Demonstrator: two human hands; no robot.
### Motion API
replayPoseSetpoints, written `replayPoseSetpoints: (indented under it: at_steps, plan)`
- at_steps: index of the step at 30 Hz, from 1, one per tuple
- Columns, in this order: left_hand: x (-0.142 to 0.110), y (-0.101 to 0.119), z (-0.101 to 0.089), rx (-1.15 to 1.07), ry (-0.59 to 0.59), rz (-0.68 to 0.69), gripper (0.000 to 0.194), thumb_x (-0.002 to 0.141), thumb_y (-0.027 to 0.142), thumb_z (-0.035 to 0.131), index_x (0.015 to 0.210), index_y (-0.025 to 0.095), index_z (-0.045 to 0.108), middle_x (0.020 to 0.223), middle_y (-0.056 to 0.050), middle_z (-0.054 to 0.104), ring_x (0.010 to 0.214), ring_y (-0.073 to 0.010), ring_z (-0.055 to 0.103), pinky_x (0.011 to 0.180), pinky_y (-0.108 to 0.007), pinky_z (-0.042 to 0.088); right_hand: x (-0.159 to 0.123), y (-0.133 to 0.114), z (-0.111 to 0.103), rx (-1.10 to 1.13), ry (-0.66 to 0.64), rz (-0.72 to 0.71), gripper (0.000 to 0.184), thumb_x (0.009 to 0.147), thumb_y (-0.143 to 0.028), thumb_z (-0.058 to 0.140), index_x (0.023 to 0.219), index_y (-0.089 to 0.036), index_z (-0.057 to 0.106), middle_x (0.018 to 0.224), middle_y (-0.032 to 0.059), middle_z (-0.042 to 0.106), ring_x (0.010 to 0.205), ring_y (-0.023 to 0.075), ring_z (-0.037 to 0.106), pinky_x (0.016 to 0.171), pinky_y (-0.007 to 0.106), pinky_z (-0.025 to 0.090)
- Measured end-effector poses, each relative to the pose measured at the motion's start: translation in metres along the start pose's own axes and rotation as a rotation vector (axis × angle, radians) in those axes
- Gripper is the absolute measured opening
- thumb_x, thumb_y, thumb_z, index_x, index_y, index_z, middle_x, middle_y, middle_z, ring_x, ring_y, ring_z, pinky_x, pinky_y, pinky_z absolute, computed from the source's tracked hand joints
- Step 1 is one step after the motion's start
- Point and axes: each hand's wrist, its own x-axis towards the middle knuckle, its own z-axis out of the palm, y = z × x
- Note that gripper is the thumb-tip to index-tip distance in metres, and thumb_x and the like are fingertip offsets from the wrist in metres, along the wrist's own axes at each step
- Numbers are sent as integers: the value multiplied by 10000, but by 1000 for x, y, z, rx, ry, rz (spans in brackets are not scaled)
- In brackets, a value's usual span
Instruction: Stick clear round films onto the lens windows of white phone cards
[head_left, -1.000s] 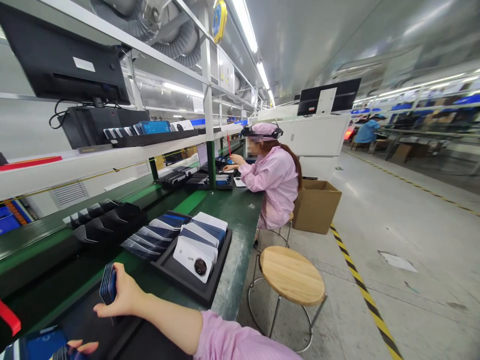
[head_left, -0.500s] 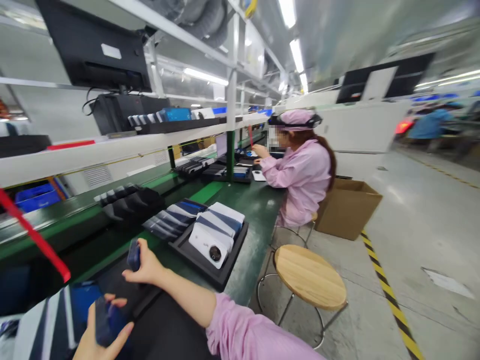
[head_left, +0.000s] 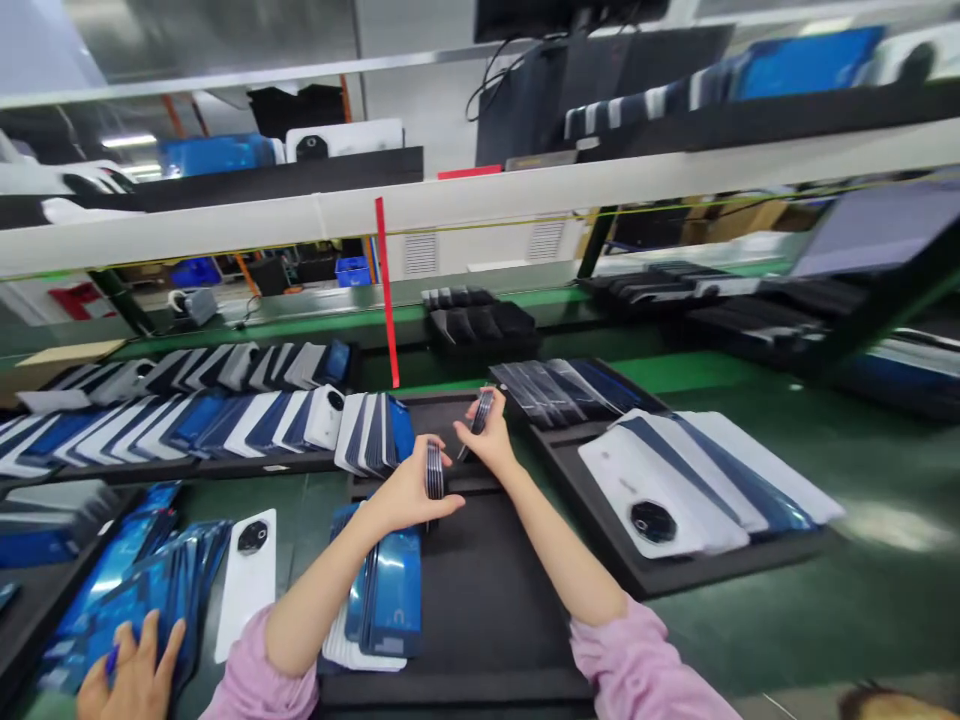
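My left hand [head_left: 401, 490] grips a small stack of thin phone back covers [head_left: 435, 472], seen edge-on. Just to its right, my right hand [head_left: 491, 435] pinches another stack of covers [head_left: 481, 410], also edge-on. Both hands are over a black foam tray [head_left: 487, 600]. White and dark covers [head_left: 367, 435] stand leaning at the tray's upper left. Lower left in it, blue film-faced covers [head_left: 394, 590] lie over white ones.
To the right, a second black tray [head_left: 660, 580] holds white covers [head_left: 637, 490] with round black camera rings. Long rows of covers [head_left: 247, 425] stand at left. A red strip [head_left: 387, 300] hangs ahead. Another person's hand [head_left: 135, 670] rests on blue covers [head_left: 157, 590].
The view has swung left, from the aisle and seated co-worker to the trays. My two hands, both still gripping covers, now appear closer together over the black tray.
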Motion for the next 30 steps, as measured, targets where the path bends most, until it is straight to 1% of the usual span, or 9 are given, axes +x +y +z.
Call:
replayPoseSetpoints:
  at_steps: [4, 7, 9, 13, 15, 18, 24, 28, 30]
  plan:
    - [-1, -1, 1, -17, -15, -7, 653, 734, 359, 781, 1218, 232, 361, 1189, -107, 618, 1050, -264, 658, 977, -445, 503, -1, 3, 1, 33, 31, 12, 743, 735, -414, 704, 1339, -247, 307, 933, 10, 588, 740, 195, 613, 722, 385, 555]
    - [0, -2, 1, -21, -13, 0, 661, 732, 346, 783, 1218, 234, 350, 1198, -112, 613, 1070, -264, 642, 991, -445, 487, -1, 4, 1, 34, 37, 17, 705, 737, -424, 713, 1315, -234, 357, 855, -7, 583, 731, 204, 618, 714, 381, 550]
    - [0, -2, 1, -21, -13, 6, 665, 734, 345, 783, 1224, 234, 347, 1196, -112, 611, 1066, -261, 640, 994, -446, 482, 0, 4, 1, 30, 39, 17, 659, 756, -443, 721, 1291, -223, 404, 831, -7, 584, 738, 204, 620, 721, 377, 550]
    - [0, -3, 0, -21, -18, 9, 669, 733, 347, 783, 1230, 223, 352, 1198, -122, 610, 1062, -271, 641, 994, -468, 483, 0, 6, 1, 24, 44, 10, 550, 847, -493, 708, 1250, -188, 491, 891, 13, 597, 765, 177, 618, 727, 358, 554]
    - [0, -3, 0, -23, -21, 10, 681, 729, 349, 789, 1236, 222, 352, 1201, -124, 611, 1063, -273, 645, 993, -470, 490, -1, 6, 1, 25, 45, 11, 508, 885, -498, 690, 1240, -179, 514, 912, 17, 598, 770, 167, 613, 724, 347, 554]
    - [1, -4, 0, -27, -27, 16, 724, 703, 330, 821, 1246, 231, 352, 1208, -120, 618, 1083, -273, 647, 996, -459, 500, -1, 7, 2, 28, 44, 19, 476, 905, -483, 681, 1236, -179, 523, 919, 19, 599, 764, 162, 609, 712, 339, 555]
    - [2, -10, 2, -32, -34, 23, 821, 652, 306, 873, 1283, 239, 352, 1227, -114, 613, 1124, -282, 637, 1034, -473, 478, 0, 8, 1, 54, 28, 31, 513, 876, -476, 714, 1242, -180, 512, 905, 9, 589, 747, 156, 598, 712, 339, 549]
    - [4, -12, 3, -33, -30, 25, 812, 640, 316, 880, 1273, 220, 381, 1216, -120, 618, 1156, -300, 630, 1051, -481, 473, 0, 5, -1, 97, -8, 42, 593, 811, -490, 763, 1240, -185, 490, 881, 1, 591, 754, 169, 613, 742, 370, 557]
    - [4, -14, 3, -31, -20, 27, 799, 626, 323, 887, 1257, 211, 410, 1211, -123, 623, 1171, -317, 627, 1056, -493, 474, 1, 1, -4, 137, -54, 45, 605, 789, -529, 769, 1214, -199, 492, 858, -1, 599, 758, 182, 632, 755, 391, 569]
